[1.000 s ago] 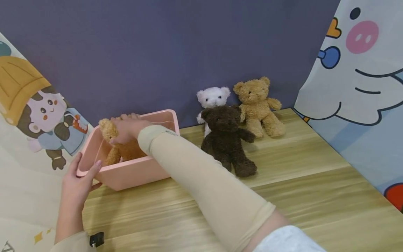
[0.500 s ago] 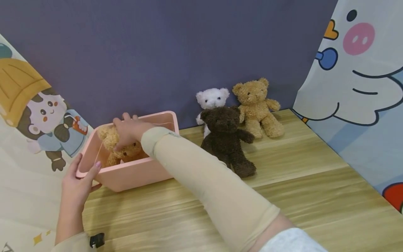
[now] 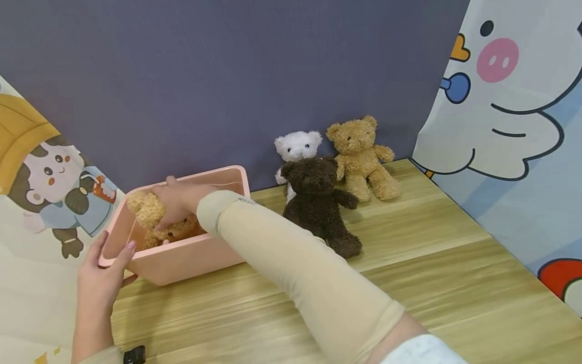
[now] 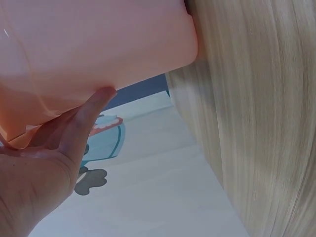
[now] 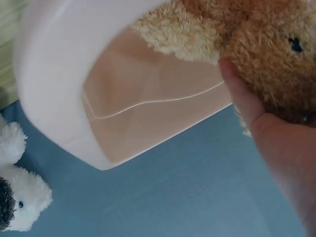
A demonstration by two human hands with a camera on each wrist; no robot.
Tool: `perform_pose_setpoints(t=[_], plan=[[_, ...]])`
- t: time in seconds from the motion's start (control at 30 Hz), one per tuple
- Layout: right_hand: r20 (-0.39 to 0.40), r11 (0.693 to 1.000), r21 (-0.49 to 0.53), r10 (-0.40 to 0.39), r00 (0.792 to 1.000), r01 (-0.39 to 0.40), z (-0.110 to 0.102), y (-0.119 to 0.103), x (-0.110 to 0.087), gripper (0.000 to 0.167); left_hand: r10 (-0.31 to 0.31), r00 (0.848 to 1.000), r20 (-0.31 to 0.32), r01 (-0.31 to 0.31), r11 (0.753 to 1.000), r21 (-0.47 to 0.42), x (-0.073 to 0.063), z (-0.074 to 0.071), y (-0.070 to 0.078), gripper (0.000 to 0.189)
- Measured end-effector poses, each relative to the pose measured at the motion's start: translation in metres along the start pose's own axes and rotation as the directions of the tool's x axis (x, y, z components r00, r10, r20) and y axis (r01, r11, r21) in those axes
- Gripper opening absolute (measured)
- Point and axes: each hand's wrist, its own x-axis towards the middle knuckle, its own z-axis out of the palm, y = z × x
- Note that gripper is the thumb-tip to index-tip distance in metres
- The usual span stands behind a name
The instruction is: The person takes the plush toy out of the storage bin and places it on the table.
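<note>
A pink bin [image 3: 191, 260] stands on the wooden table at the left. My left hand [image 3: 102, 275] grips its left end, thumb over the rim and fingers outside; in the left wrist view this hand [image 4: 49, 168] lies along the bin wall [image 4: 108, 44]. Inside the bin is a curly tan teddy bear [image 3: 144, 208], a dark-eyed face showing low beneath my right hand [image 3: 175, 199]. That hand holds the bear from above. In the right wrist view, my thumb [image 5: 242, 94] presses into its fur [image 5: 266, 59]. Most of my right fingers are hidden, and I cannot tell whether the fur belongs to one bear or two.
Right of the bin sit a dark brown teddy bear [image 3: 316, 202], a white teddy bear [image 3: 297, 145] behind it and another tan teddy bear [image 3: 361, 156]. A dark blue-grey wall [image 3: 254, 76] rises behind the table [image 3: 409, 273]. Cartoon-printed sheets flank both sides.
The bear's face has sunk lower in the bin, and my right hand has shifted down and left with it. My left hand keeps its grip on the bin. The head view has turned slightly.
</note>
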Motion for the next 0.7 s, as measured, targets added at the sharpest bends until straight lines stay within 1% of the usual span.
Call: perform_pose_setpoints(t=[0.17, 0.37, 0.6, 0.7], plan=[[-0.086, 0.999, 0.013, -0.041, 0.995, 0.043, 0.001, -0.007, -0.004, 0.098, 0.013, 1.0, 0.004, -0.013, 1.0, -0.016, -0.002, 0.0, 0.001, 0.088], [-0.202, 0.997, 0.016, -0.068, 0.977, 0.073, 0.002, -0.014, -0.019, 0.097, -0.008, 1.0, -0.005, 0.008, 1.0, 0.012, -0.005, 0.0, 0.001, 0.088], [-0.29, 0.996, 0.083, -0.002, 0.957, 0.027, 0.004, -0.017, -0.042, 0.094, 0.014, 1.0, 0.0, -0.014, 1.0, 0.016, -0.006, 0.0, 0.002, 0.088], [-0.331, 0.992, 0.126, 0.026, 0.943, 0.017, 0.008, -0.015, -0.054, 0.094, 0.017, 1.0, 0.01, -0.017, 0.999, 0.033, -0.005, 0.0, 0.003, 0.089]])
